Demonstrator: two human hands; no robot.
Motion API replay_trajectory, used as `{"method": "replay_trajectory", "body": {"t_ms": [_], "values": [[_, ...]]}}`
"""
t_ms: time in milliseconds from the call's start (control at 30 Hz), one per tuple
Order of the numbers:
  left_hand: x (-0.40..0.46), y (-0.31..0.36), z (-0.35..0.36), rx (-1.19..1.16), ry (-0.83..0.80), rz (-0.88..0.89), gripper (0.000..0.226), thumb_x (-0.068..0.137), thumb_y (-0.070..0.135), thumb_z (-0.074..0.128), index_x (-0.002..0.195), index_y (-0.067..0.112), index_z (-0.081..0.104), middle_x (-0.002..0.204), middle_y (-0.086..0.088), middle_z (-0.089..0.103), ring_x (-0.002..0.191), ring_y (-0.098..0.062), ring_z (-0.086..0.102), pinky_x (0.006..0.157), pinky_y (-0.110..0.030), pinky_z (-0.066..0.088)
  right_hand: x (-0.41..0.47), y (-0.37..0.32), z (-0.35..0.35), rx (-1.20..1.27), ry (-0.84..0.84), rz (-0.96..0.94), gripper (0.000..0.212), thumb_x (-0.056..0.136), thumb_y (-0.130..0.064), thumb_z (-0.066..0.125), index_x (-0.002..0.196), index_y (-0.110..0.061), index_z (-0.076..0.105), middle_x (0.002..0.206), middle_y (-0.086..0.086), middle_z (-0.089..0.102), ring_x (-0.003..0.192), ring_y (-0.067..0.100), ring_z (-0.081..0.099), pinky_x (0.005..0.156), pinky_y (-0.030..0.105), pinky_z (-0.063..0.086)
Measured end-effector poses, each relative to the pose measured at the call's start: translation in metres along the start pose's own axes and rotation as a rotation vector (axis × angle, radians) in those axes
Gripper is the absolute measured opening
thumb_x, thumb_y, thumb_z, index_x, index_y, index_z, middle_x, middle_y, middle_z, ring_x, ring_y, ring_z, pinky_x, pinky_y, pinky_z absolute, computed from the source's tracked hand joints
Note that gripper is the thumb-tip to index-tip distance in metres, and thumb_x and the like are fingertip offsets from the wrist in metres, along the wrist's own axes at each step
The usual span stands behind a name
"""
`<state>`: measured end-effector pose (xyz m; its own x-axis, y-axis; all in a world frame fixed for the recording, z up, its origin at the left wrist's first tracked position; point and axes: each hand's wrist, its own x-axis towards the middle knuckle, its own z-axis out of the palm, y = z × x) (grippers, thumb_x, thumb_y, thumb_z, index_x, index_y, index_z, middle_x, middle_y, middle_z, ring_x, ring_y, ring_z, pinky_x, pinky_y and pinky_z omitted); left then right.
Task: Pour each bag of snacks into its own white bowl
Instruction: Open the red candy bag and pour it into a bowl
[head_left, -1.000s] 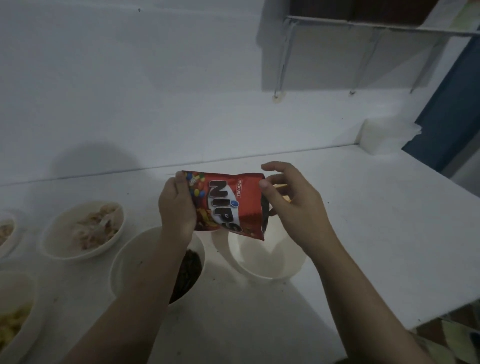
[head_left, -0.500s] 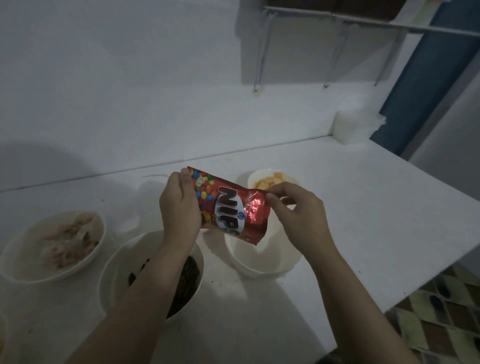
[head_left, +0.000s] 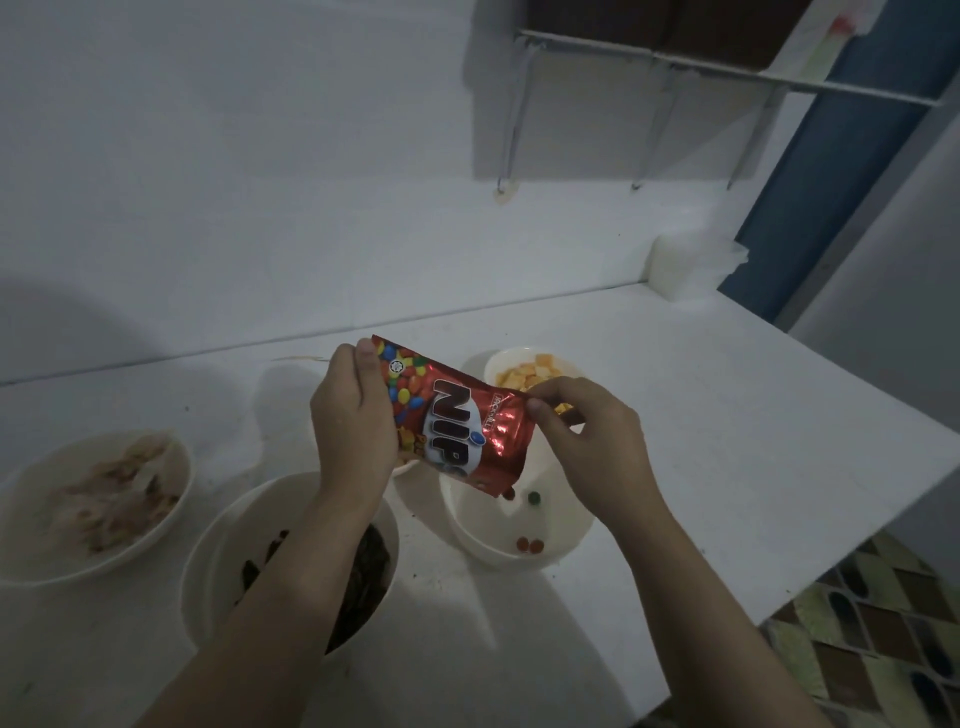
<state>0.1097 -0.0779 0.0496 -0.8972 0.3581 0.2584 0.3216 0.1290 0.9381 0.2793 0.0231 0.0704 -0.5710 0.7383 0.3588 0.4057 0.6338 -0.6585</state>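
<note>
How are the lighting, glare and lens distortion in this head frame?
Head view: dim, bluish light; glare streaks on the red Nips bag; arm shadows fall across the white counter; wide-angle lens bends the wall rack; candies in the white bowl look soft.

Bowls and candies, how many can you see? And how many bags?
White bowls: 4 (pale snack, dark snack, candies, orange pieces)
Loose candies in the bowl: 4
Snack bags: 1
Total: 9
</note>
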Motion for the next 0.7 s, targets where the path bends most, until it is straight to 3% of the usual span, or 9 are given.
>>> {"method": "replay_trajectory", "body": {"t_ms": [200,400,533,700], "values": [[0.0005,0.0004,0.0015,-0.002,0.014,0.021,0.042,0.100,0.050,0.027,0.100,0.016,0.051,0.094,0.000,0.064,0.087,-0.011,0.065,0.073,-0.024,0.055,0.0001,0.0007,0.0020,-0.012,0.037,-0.009,0.012,0.096,-0.020,0.062,0.100,-0.025,0.071,0.086,-0.031,0.056,0.079,-0.008,0.056,0.065,0.001,0.040],[-0.0023,0.0026,0.0023,0.032,0.009,0.042,0.042,0.098,0.053,0.026,0.099,0.018,0.049,0.089,0.005,0.061,0.084,-0.009,0.063,0.074,-0.025,0.055,-0.0010,0.0044,0.0013,-0.068,0.057,-0.003,0.010,0.094,-0.019,0.065,0.098,-0.022,0.074,0.083,-0.032,0.053,0.074,-0.008,0.054,0.064,-0.002,0.038],[-0.0045,0.0048,0.0030,0.022,0.003,0.038,0.044,0.096,0.056,0.025,0.099,0.018,0.049,0.089,0.006,0.061,0.083,-0.008,0.064,0.077,-0.028,0.057,-0.0020,0.0052,0.0015,-0.113,0.076,-0.007,0.011,0.095,-0.018,0.063,0.100,-0.017,0.074,0.086,-0.017,0.056,0.074,-0.008,0.051,0.063,-0.001,0.035],[-0.0056,0.0049,0.0029,0.008,-0.007,0.040,0.045,0.097,0.055,0.026,0.100,0.017,0.051,0.094,-0.001,0.066,0.090,-0.015,0.068,0.080,-0.036,0.060,-0.0050,0.0061,0.0023,-0.121,0.094,0.000,0.013,0.096,-0.018,0.063,0.102,-0.015,0.074,0.089,-0.015,0.057,0.074,-0.009,0.049,0.064,0.001,0.032]]}}
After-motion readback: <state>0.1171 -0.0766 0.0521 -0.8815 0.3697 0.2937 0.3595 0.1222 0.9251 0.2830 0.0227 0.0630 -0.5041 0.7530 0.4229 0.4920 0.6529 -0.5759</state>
